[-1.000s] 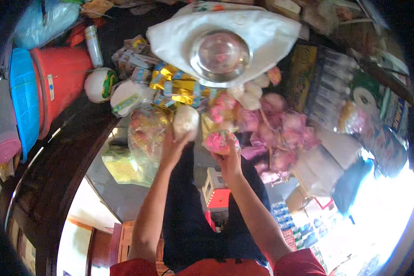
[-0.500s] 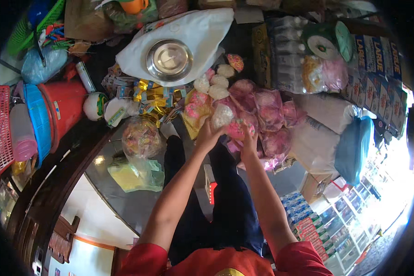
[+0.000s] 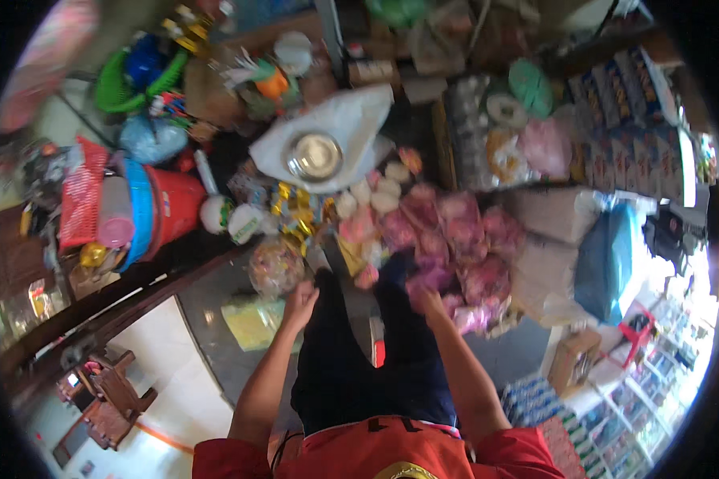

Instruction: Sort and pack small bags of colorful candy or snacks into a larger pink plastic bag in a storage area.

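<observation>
My left hand (image 3: 300,305) is beside my left knee, near a clear bag of multicoloured pieces (image 3: 276,267) and a yellow-green bag (image 3: 256,323). Motion smears its fingers. Over by my right knee, my right hand (image 3: 425,300) is at the edge of a pink plastic bag (image 3: 431,279). Its fingers are blurred and partly hidden, so a grip on the bag cannot be made out. A pink packet (image 3: 366,278) and a blurred white packet (image 3: 372,254) appear between my legs, apart from both hands. Several white packets (image 3: 387,194) lie farther off, by more pink bags (image 3: 462,235).
A metal bowl (image 3: 315,156) rests on a white sack (image 3: 359,120). Gold foil packets (image 3: 294,209) lie left of centre. Red and blue tubs (image 3: 176,209) stand at the left. Large pale packs (image 3: 545,267) and a blue-green bag (image 3: 607,263) are at the right.
My hands have parted: the left moved left and nearer, the right back toward my knee. The white and pink packets they held are now out of them. The view has tilted.
</observation>
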{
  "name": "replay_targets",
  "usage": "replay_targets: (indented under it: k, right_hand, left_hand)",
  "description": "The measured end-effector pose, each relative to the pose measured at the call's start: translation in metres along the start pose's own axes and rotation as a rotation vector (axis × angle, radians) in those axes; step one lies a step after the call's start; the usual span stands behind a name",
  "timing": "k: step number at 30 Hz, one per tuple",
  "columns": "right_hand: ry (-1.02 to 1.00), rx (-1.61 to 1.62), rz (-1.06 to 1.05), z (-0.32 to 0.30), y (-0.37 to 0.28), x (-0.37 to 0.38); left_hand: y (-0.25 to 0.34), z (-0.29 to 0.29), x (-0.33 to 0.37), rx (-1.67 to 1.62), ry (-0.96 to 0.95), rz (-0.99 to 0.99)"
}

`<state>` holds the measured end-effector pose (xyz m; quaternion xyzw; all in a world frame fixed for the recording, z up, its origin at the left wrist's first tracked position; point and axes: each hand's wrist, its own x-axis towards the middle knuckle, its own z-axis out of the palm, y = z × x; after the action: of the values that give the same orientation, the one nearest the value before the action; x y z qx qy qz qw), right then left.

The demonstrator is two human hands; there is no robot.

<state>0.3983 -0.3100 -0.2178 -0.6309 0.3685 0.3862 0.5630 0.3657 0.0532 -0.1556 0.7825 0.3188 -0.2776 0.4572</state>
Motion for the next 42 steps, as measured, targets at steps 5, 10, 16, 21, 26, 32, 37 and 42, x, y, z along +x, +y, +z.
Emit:
replay_targets:
  k: [5,10,16,21,26,32,37,42]
  right_hand:
    - [-0.071,0.277,-0.088,-0.009,-0.079,-0.087]
    - [-0.145,0.017,-0.487,0.052,-0.202,-0.117]
    - [-0.481,-0.329,-0.939,0.162,-0.375,-0.250]
    - [-0.589,-0.638,-1.320,0.277,-0.491,-0.393]
    - [-0.316,-1.005,-1.907,0.420,-0.594,-0.436]
    - [-0.309,-0.225,-1.289,0.502,-0.687,-0.440]
    - [-0.127,-0.193,-1.359,0.479,-0.758,-0.437]
    - [0.651,-0.209,-1.668,0.484,-0.778,-0.427]
  left_hand:
    - [0.056,-0.061,-0.082,-0.218,0.089,0.088]
    - [0.115,-0.114,-0.128,-0.372,0.235,0.374]
    - [0.150,-0.180,-0.156,-0.645,0.409,0.553]
    - [0.213,-0.283,-0.146,-0.737,0.450,0.712]
    - [0.312,-0.405,-0.150,-0.604,0.522,1.043]
    - [0.427,-0.516,-0.136,0.172,1.067,1.342]
    - [0.506,-0.575,-0.109,0.628,1.101,1.305]
    - [0.553,-0.604,-0.085,0.894,0.666,0.764]
